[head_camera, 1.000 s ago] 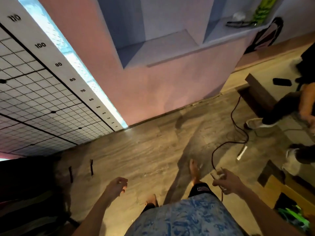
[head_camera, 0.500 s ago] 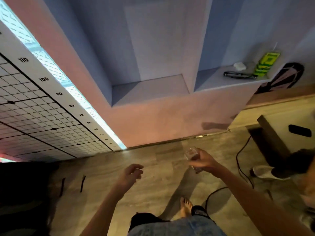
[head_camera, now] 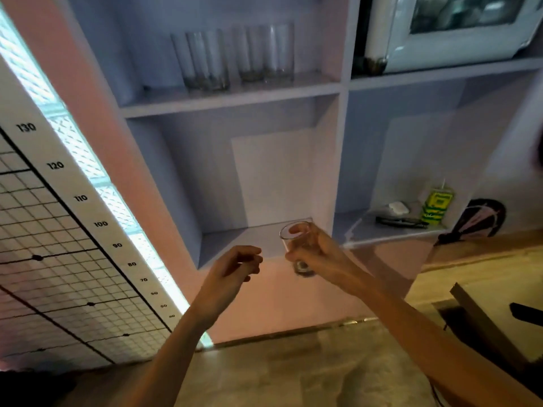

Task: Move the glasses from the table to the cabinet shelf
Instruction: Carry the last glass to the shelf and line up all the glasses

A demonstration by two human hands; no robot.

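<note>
Right hand (head_camera: 320, 254): raised in front of the cabinet (head_camera: 188, 183), fingers (head_camera: 299, 230) wrapped around a clear glass (head_camera: 295, 245), closed on its wall.
Glass: held upright, slightly tilted, in the air just in front of the lower shelf (head_camera: 249, 239) of the cabinet; its rim shows at the top, its thick base below the fingers.
Left hand (head_camera: 232, 268): raised to the left of the glass, apart from it; fingers loosely curled with a gap between thumb and fingertips, holding nothing.
Upper shelf (head_camera: 232, 98): above the held glass; several tall clear glasses stand on it in two groups, one group (head_camera: 205, 60) to the left, the other (head_camera: 266, 52) to the right, close together.
Lower shelf: bare board behind the held glass.
Right compartment of the cabinet: a yellow-green box (head_camera: 437, 207), a white item (head_camera: 398, 207) and a dark flat item (head_camera: 401, 221) on its shelf, right of the held glass.
Appliance (head_camera: 458, 27): white, with a window, on the top right shelf.
Scale board (head_camera: 67, 218): gridded, with numbers, left of the cabinet.
Floor (head_camera: 293, 371): wood-look, below the cabinet.
</note>
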